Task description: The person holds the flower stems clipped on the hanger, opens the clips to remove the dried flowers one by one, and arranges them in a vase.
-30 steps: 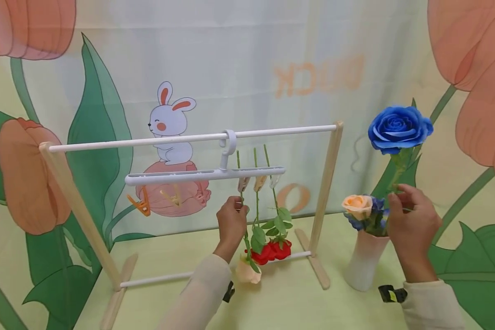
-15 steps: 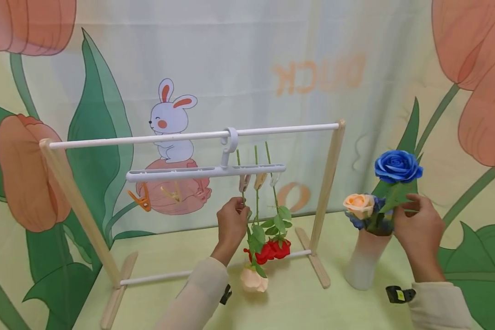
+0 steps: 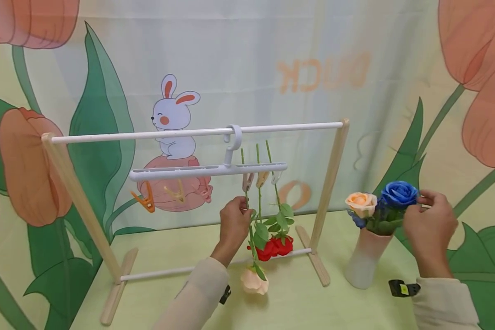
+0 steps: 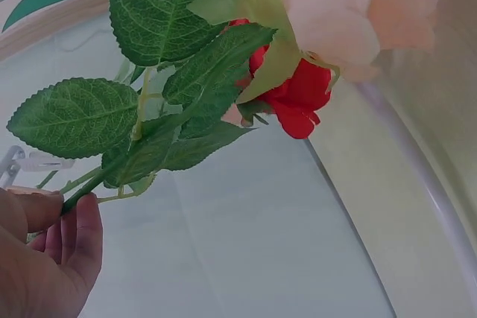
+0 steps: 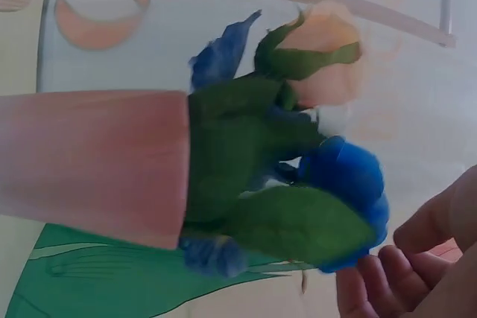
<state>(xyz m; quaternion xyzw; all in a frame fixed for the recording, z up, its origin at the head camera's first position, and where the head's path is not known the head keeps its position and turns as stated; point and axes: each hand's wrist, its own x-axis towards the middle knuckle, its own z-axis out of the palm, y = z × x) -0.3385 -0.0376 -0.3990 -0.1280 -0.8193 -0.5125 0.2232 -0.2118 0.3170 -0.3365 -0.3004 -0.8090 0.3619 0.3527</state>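
My left hand (image 3: pixel 234 222) pinches the green stem of a peach rose (image 3: pixel 254 280) that hangs head down from a clothespin (image 3: pixel 248 181) on the grey hanger (image 3: pixel 177 173). Leaves and the pale bloom fill much of the left wrist view. Two red roses (image 3: pixel 275 247) hang beside it from clothespins of their own. At the right, a blue rose (image 3: pixel 399 194) stands in the pink-and-white vase (image 3: pixel 365 261) with another peach rose (image 3: pixel 360 204). My right hand (image 3: pixel 431 224) is at the blue bloom's edge, its fingertips by the petals and the thumb apart from the fingers.
The hanger hooks over the white top bar of a wooden-legged rack (image 3: pixel 330 178). An orange clothespin (image 3: pixel 146 198), a yellow one (image 3: pixel 176 191) and a pink one (image 3: pixel 205 190) hang at its left. Behind stands a printed curtain (image 3: pixel 313 41).
The blue rose has gone down into the vase, from high above it to beside the peach rose. My right hand has moved slightly right and loosened. The left hand stays on its stem.
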